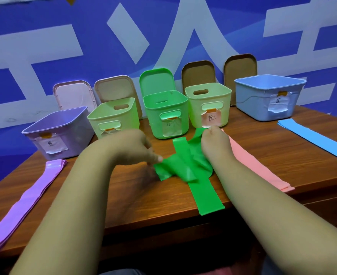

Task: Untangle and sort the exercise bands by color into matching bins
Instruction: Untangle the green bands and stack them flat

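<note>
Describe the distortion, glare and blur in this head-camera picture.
Head view throughout: the wide lens tilts the purple bin and blue bin outward; light glints on the purple band; the handwriting on the green bin's label is soft, hard to read.

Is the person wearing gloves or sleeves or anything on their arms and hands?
No. The left arm and right arm are bare, with no sleeves, watch or bracelet showing. The left hand and right hand wear no gloves, and I can see no rings.
</note>
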Action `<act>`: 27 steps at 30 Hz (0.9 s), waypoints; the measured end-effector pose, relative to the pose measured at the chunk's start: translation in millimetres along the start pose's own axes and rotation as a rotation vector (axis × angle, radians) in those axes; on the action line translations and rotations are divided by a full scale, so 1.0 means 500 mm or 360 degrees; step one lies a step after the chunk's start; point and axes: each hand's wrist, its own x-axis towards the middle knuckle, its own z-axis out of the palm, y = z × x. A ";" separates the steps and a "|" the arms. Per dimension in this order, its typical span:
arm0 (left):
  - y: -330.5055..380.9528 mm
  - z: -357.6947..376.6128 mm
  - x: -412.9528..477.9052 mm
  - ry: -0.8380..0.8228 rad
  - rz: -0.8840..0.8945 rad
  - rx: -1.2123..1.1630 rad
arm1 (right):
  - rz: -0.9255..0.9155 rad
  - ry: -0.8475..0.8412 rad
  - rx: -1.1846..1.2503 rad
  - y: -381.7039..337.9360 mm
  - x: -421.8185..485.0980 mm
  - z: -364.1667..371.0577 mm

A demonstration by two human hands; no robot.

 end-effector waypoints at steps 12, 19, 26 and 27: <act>0.039 0.121 0.070 0.0111 0.0300 -0.0337 | 0.0026 -0.0075 0.0169 -0.012 -0.012 -0.007; 0.027 0.106 0.063 0.0238 0.0294 -0.0412 | 0.0160 -0.0112 0.0450 -0.016 -0.012 -0.009; -0.016 0.058 0.016 -0.0016 0.0474 -0.0853 | 0.0033 0.0075 0.0224 0.001 0.002 -0.011; -0.018 0.052 0.009 -0.0174 0.0417 -0.0786 | 0.0036 0.0084 0.0236 0.002 0.003 -0.010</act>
